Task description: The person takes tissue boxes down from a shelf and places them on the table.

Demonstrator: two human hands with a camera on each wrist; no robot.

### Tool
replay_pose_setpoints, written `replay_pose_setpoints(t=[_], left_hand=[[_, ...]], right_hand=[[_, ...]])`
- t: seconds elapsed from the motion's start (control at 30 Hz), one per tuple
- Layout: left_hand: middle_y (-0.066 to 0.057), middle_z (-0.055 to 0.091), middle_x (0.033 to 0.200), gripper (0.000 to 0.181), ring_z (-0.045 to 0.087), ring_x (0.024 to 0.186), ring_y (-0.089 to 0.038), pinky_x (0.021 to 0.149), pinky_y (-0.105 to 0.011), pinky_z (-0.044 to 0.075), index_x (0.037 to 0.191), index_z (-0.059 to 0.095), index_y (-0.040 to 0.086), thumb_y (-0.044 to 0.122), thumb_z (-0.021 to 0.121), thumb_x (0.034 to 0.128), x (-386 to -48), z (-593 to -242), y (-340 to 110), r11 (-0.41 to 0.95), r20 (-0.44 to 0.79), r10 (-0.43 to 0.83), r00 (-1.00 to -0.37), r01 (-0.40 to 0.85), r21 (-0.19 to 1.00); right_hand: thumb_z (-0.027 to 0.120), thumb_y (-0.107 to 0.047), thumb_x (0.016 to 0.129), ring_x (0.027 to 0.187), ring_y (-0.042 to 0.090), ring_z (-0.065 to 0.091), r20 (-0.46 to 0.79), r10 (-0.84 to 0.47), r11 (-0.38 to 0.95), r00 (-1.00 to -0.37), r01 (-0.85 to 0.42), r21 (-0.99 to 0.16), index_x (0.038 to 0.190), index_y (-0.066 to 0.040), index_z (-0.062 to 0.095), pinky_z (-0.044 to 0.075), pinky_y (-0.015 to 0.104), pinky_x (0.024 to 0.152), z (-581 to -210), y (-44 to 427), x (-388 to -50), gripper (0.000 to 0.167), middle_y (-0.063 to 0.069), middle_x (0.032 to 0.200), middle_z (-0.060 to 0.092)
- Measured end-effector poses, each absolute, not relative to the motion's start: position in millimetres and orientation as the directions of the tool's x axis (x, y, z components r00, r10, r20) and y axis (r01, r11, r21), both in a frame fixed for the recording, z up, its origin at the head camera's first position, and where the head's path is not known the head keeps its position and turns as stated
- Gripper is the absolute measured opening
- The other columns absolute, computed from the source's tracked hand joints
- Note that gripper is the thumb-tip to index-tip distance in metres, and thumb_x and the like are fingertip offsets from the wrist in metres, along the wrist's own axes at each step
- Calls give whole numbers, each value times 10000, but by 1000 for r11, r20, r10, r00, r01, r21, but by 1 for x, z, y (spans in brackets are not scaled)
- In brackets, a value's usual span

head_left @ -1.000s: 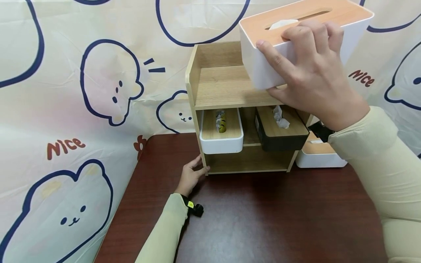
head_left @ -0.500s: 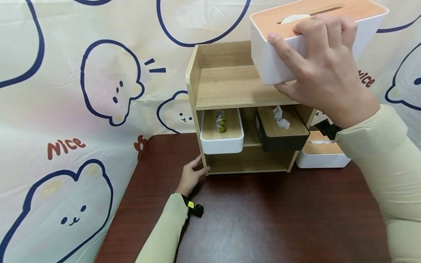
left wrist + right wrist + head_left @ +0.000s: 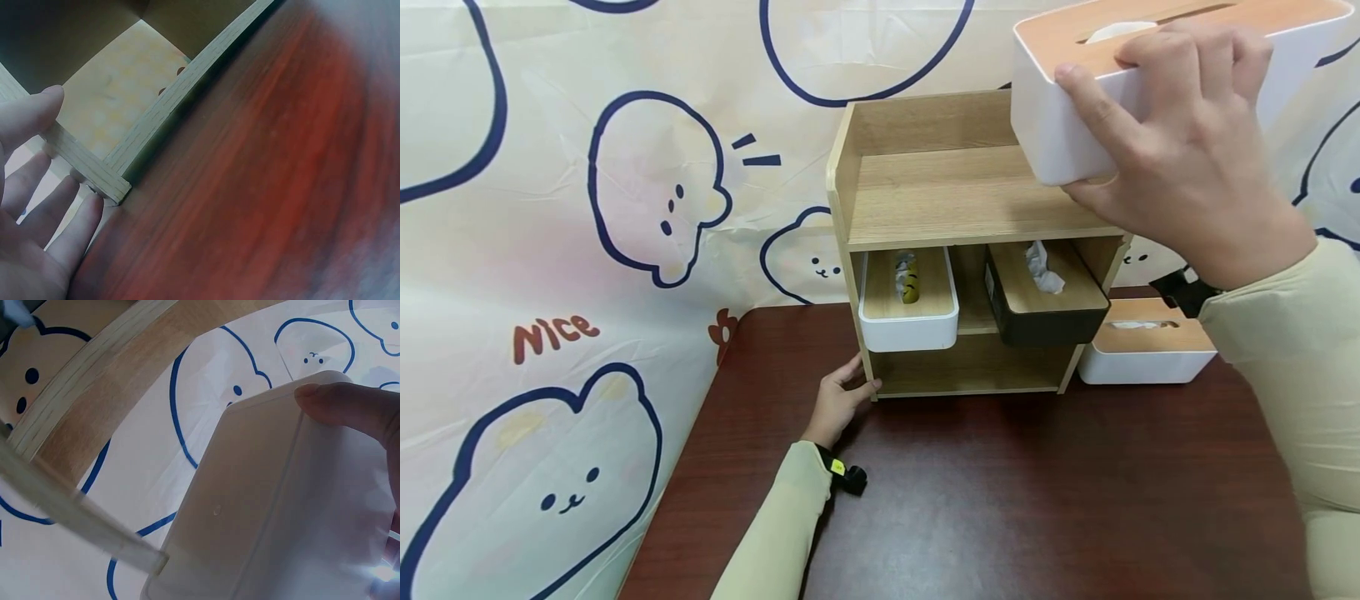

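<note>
In the head view my right hand [image 3: 1202, 158] grips a white tissue box [image 3: 1075, 125] with a wood-look slotted lid, raised above the right part of a small wooden shelf [image 3: 940, 192]. The right wrist view shows the box's pale underside [image 3: 231, 500] and my thumb [image 3: 337, 403] pressed against it. My left hand [image 3: 838, 404] holds the lower front of the shelf's left side panel. Seen from the left wrist, the thumb [image 3: 31, 115] lies on the panel's inner side and the fingers [image 3: 78, 231] on its outer side.
On the middle shelf, a white tissue box [image 3: 910, 333] and a black tissue box [image 3: 1052, 327] jut past the front edge. Another white tissue box [image 3: 1150, 362] stands on the dark red table [image 3: 1000, 500], right of the shelf. A bear-patterned sheet [image 3: 625, 350] hangs behind.
My right hand has moved right and slightly up with the tissue box, uncovering more of the top shelf and the box on the table. The left hand stays on the panel.
</note>
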State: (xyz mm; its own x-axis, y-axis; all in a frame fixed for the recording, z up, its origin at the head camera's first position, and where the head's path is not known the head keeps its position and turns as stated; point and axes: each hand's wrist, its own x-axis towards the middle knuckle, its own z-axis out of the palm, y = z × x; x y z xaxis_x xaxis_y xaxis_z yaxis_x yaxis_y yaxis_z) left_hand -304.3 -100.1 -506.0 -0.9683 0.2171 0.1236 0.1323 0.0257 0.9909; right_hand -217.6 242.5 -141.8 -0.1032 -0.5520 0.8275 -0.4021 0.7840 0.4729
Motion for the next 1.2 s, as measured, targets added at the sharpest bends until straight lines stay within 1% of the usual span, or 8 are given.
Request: replay_pose_setpoints(t=[0.27,0.47,0.57,0.67,0.77,0.97,1.1,1.2], left_hand=[[-159,522,1385,646,444,1308,-246,877,-293,492,1440,477,112,80,755,858,-287,-479,-99,36,144,231,-962,156,987],[-171,515,1389,643,431,1317,-260,875,-293,492,1439,478,106,85,755,859,-286,-479,-99,28,140,233,-962,151,988],[-167,521,1385,644,438,1311,-250,874,-292,492,1439,478,116,91,757,859,-286,-479,-99,35,132,232,-964,144,989],[-167,523,1383,643,436,1312,-246,874,-293,492,1440,478,120,93,755,861,-286,-479,-100,43,129,233,-964,143,989],[-159,522,1387,654,424,1323,-239,878,-301,493,1445,473,130,97,760,858,-293,-488,-100,38,125,233,-964,137,990],[-70,543,1381,656,404,1335,-181,905,-304,477,1431,500,215,163,787,843,-304,-506,-101,32,121,212,-970,130,991],[-42,569,1353,645,417,1325,-171,915,-309,473,1407,533,250,193,805,826,-305,-509,-100,29,134,197,-971,143,989],[-38,586,1331,644,430,1315,-176,909,-311,477,1398,545,261,201,814,816,-306,-510,-100,34,148,189,-971,157,987]], right_hand=[[780,-112,623,1015,551,439,864,-497,809,-81,-402,428,1327,-186,561,231,636,914,-143,250,-216,741,287,1153,488],[789,-105,613,1070,539,428,870,-481,824,-107,-393,407,1335,-189,557,210,622,959,-141,256,-213,763,282,1190,480],[788,-113,637,1105,536,411,864,-488,826,-127,-389,409,1351,-182,540,194,624,983,-139,260,-210,759,292,1213,470],[795,-104,638,1123,529,409,867,-480,827,-130,-397,398,1342,-186,541,180,622,1001,-138,262,-209,753,291,1220,472],[810,-76,622,1144,514,409,866,-482,824,-132,-404,397,1334,-189,542,166,619,1018,-136,263,-207,769,286,1227,472],[775,-37,643,1180,501,408,868,-478,831,-136,-391,396,1333,-187,545,158,618,1033,-135,266,-205,742,276,1248,479],[734,-83,703,1186,509,400,865,-474,844,-165,-366,393,1350,-189,535,172,625,1029,-135,271,-204,685,282,1262,477],[697,-169,754,1153,506,427,877,-449,863,-169,-338,376,1351,-206,542,224,626,1006,-136,275,-205,618,260,1261,501]])
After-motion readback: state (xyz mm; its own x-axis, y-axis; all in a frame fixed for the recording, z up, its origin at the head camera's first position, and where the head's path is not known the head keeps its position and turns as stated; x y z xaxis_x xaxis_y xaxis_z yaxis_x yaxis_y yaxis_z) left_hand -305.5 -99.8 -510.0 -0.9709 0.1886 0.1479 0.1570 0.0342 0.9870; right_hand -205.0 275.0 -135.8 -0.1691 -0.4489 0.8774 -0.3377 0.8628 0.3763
